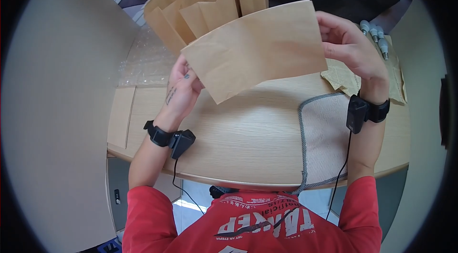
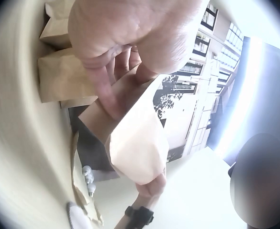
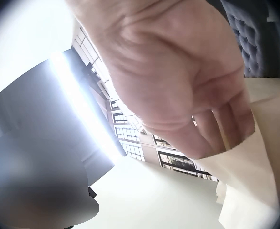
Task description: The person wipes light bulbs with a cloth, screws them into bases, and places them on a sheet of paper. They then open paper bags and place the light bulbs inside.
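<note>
A flattened brown paper bag (image 1: 260, 45) is held up over the table (image 1: 238, 134), stretched between both hands. At its lower left end my left hand (image 1: 183, 86) grips the edge, thumb on the near side. My right hand (image 1: 350, 45) holds the opposite short edge, with thumb and fingers at that end. In the left wrist view the paper bag (image 2: 140, 148) bulges a little, and the left fingers reach along its fold. From the right wrist, the fingertips disappear behind the paper (image 3: 244, 164).
Several brown paper bags (image 1: 207, 7) stand open at the back left, beside bubble wrap (image 1: 145, 62). Several light bulbs (image 1: 375, 31) and printed paper (image 1: 343, 77) lie at the right. A grey-edged mat (image 1: 327, 138) and a thin board (image 1: 122, 114) lie nearer the front. Walls flank the table.
</note>
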Available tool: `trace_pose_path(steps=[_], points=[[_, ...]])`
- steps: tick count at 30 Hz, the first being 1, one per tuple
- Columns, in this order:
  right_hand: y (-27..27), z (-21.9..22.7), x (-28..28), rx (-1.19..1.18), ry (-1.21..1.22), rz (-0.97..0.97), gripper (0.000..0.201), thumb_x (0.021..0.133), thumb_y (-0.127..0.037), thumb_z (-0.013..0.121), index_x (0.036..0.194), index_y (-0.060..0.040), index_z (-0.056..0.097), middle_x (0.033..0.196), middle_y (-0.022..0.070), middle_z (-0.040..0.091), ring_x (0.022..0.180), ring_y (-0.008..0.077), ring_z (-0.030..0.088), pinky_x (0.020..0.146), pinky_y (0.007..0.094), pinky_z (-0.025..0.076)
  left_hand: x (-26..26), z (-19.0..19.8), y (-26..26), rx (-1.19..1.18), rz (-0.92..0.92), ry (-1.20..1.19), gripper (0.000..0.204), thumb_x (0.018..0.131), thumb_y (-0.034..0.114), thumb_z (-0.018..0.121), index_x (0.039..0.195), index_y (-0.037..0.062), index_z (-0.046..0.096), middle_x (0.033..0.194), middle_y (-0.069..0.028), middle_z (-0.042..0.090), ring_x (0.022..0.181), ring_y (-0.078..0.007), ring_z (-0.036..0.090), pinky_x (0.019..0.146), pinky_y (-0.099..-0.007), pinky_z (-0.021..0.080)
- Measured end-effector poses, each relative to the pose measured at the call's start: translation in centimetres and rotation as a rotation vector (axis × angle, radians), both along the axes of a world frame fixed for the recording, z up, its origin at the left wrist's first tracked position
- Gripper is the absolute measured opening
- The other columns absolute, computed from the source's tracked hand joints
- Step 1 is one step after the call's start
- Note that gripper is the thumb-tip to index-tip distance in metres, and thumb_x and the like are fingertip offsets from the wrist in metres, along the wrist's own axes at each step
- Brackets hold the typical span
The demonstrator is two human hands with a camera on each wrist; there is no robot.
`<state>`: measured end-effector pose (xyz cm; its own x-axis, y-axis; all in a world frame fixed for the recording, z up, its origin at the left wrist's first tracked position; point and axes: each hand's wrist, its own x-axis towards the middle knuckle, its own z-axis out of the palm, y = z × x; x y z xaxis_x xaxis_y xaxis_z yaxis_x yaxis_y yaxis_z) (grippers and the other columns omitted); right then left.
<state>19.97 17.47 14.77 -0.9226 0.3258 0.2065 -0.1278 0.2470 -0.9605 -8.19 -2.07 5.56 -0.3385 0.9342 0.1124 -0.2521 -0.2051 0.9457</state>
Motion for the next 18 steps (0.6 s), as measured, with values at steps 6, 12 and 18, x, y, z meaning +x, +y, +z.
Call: trace_pose_path(steps=[6,12,18], points=[[1.8,-1.1,-0.2,0.053,-0.162,-0.051,0.057,0.087,-0.008,0.074,0.137,0.001,0.048,0.121,0.0019,0.065,0.101,0.0059,0.06,0.09,0.0245,0.048,0.7,-1.5,2.7,-0.128,-0.064,-0.118,0.036,0.101,0.017,0.053,0.135,0.0074,0.046,0.127,-0.0065,0.06,0.115,-0.0152,0.062,0.091,-0.0324,0.055],[2.2,-4.3,1.3,0.216,-0.08,0.036,0.053,0.086,-0.009,0.074,0.133,0.0036,0.052,0.119,0.0042,0.065,0.108,0.0108,0.058,0.09,0.0299,0.049,1.3,-2.8,3.0,-0.126,-0.106,-0.116,0.034,0.101,0.018,0.055,0.132,0.0074,0.048,0.118,-0.0043,0.064,0.106,-0.0105,0.063,0.08,-0.0259,0.054],[-0.2,-11.0,3.3,-0.429,0.076,-0.277,0.03,0.092,-0.011,0.062,0.117,0.0045,0.063,0.098,0.0059,0.068,0.079,0.009,0.06,0.061,0.0241,0.048,0.3,-4.9,2.4,-0.133,-0.124,-0.057,0.03,0.099,0.02,0.058,0.126,0.0076,0.052,0.101,0.0005,0.066,0.081,-0.0027,0.059,0.061,-0.0181,0.041]])
